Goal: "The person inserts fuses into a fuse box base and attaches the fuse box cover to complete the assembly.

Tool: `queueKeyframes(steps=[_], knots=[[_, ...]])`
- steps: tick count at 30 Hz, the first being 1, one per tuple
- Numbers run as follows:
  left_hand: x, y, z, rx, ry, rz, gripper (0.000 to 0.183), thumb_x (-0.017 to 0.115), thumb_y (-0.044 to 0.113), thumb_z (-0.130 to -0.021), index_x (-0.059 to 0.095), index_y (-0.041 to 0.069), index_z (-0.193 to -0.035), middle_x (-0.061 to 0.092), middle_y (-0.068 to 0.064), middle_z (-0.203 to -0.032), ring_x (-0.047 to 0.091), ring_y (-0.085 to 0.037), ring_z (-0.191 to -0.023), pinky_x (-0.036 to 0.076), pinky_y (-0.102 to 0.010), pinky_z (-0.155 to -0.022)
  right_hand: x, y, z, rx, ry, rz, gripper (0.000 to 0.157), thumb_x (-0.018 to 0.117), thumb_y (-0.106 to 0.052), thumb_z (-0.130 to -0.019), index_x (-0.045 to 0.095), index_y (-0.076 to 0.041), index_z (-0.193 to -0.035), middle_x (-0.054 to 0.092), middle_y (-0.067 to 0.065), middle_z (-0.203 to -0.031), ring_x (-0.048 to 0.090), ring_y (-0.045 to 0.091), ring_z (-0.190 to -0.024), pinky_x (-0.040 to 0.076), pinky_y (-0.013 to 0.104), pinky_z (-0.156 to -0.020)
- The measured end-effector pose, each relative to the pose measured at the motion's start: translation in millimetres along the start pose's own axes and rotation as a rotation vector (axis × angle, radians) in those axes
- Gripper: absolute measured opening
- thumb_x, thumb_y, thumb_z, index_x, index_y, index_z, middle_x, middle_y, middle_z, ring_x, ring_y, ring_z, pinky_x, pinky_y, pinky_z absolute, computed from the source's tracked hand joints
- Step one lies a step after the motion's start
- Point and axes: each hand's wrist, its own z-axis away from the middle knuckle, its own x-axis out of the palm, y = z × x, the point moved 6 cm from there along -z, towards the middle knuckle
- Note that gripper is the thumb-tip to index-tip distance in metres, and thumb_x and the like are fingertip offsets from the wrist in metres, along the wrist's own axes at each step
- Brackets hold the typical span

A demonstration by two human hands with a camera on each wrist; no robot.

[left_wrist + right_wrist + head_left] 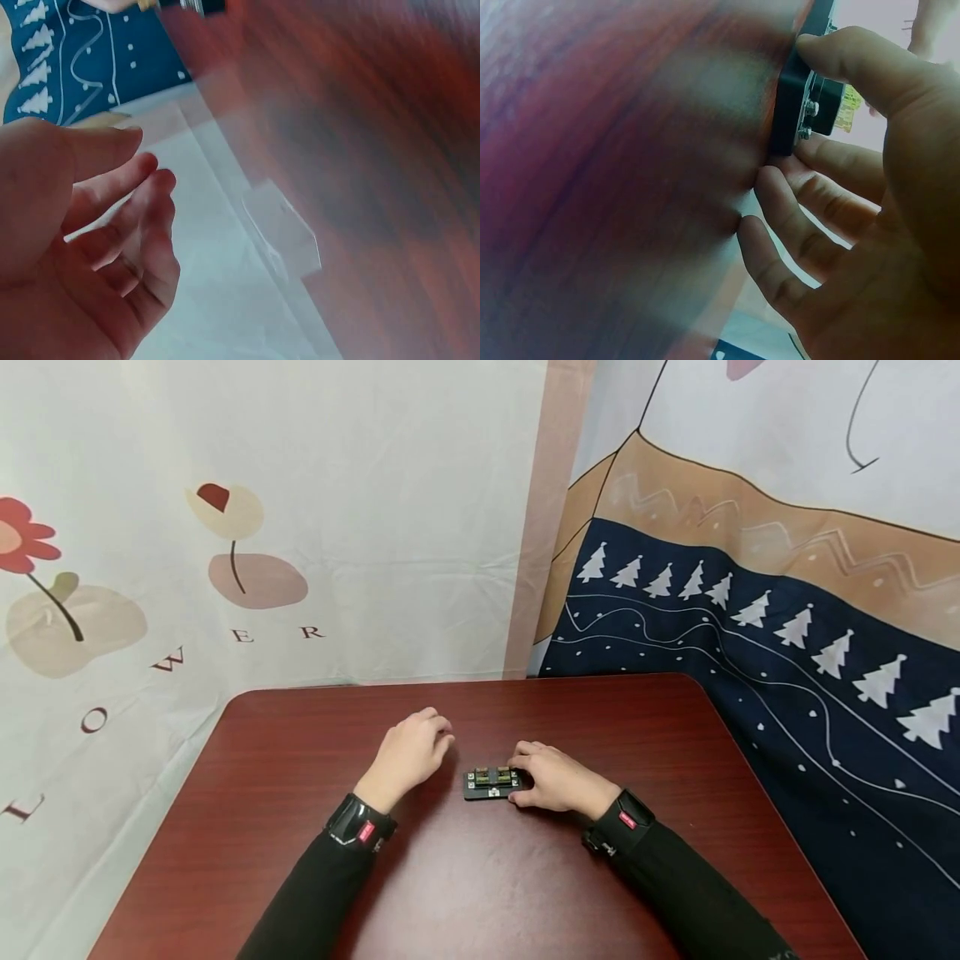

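Note:
On the table lies a small black rectangular base [491, 782] with metal screws and yellowish parts on top. My right hand [558, 778] grips its right end, thumb along the near edge and fingers at the far side. Seen from the right wrist, the thumb presses the edge of the black base [784, 112], while the lower fingertips touch the table. To the left of the base, my left hand [407, 756] hovers with loosely bent fingers and nothing in them. In the left wrist view, thumb and fingertips of that hand [90, 225] stand apart.
The reddish-brown table [480, 893] has rounded far corners. A white printed curtain [390, 527] hangs behind it, and a navy one with tree shapes [750, 693] is at the right. A pale translucent patch [283, 229] shows near the table edge; what it is remains unclear.

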Motion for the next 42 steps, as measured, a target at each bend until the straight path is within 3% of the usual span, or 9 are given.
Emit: queueKeyframes(steps=[11, 16, 33, 42], knots=[[3.0, -47.6, -7.7, -0.185, -0.036, -0.013, 0.041, 0.076, 0.025, -0.094, 0.072, 0.005, -0.129, 0.069, -0.014, -0.117, 0.070, -0.035, -0.104, 0.061, -0.056, -0.082, 1.1, 2, 0, 0.011, -0.001, -0.001, 0.050, 0.080, -0.044, -0.087, 0.075, -0.013, -0.125, 0.057, -0.007, -0.108, 0.055, 0.013, -0.097, 0.052, 0.036, -0.086], [9.7, -59.8, -4.9, -0.243, -0.073, -0.016, 0.045, 0.076, 0.027, -0.094, 0.070, 0.002, -0.131, 0.068, -0.017, -0.121, 0.069, -0.038, -0.106, 0.060, -0.058, -0.083, 1.0, 2, -2, 0.006, -0.002, 0.002, 0.049, 0.080, -0.044, -0.087, 0.074, -0.013, -0.124, 0.057, -0.007, -0.108, 0.055, 0.013, -0.096, 0.052, 0.035, -0.086], [16.4, -65.1, -3.3, -0.284, -0.052, -0.012, 0.036, 0.075, 0.020, -0.093, 0.074, 0.001, -0.123, 0.071, -0.017, -0.110, 0.069, -0.040, -0.099, 0.060, -0.059, -0.079, 2.7, 4, -4, -0.007, 0.011, 0.006, 0.049, 0.081, -0.044, -0.086, 0.075, -0.014, -0.124, 0.058, -0.008, -0.108, 0.056, 0.012, -0.095, 0.052, 0.035, -0.086], [11.6, -56.1, -1.8, -0.244, -0.036, 0.019, 0.031, 0.071, 0.013, -0.091, 0.076, 0.002, -0.119, 0.070, -0.015, -0.109, 0.070, -0.038, -0.096, 0.060, -0.057, -0.078, 2.1, 4, -4, -0.002, 0.008, 0.008, 0.050, 0.080, -0.044, -0.086, 0.075, -0.014, -0.125, 0.058, -0.007, -0.109, 0.056, 0.013, -0.097, 0.052, 0.036, -0.087]])
